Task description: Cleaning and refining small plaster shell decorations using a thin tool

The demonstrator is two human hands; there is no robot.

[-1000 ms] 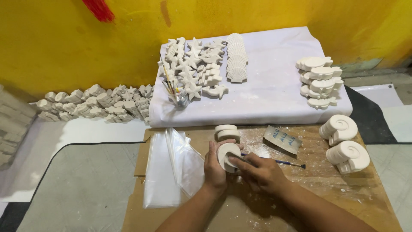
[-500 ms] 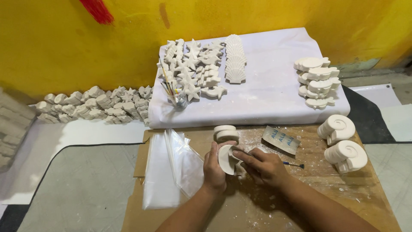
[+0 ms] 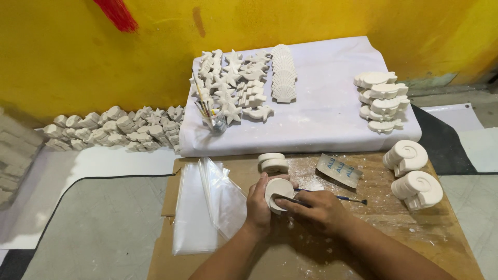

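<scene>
My left hand (image 3: 258,203) grips a round white plaster piece (image 3: 276,193) upright over the brown cardboard sheet (image 3: 363,238). My right hand (image 3: 315,208) holds a thin dark tool (image 3: 290,199) whose tip rests on the face of that piece. A slim blue-handled brush (image 3: 340,197) lies on the cardboard just behind my right hand. Two more round white pieces (image 3: 273,162) sit stacked a little beyond my hands.
Clear plastic bags (image 3: 207,202) lie left of my hands. A small printed packet (image 3: 340,169) and two spiral plaster shells (image 3: 415,173) sit to the right. A white-covered platform (image 3: 321,119) carries several plaster stars, shells, and a jar of brushes (image 3: 213,122). More white pieces (image 3: 114,129) line the yellow wall.
My left hand has turned the round piece more upright, and my right hand has shifted slightly with the tool against it. The view has dipped a little.
</scene>
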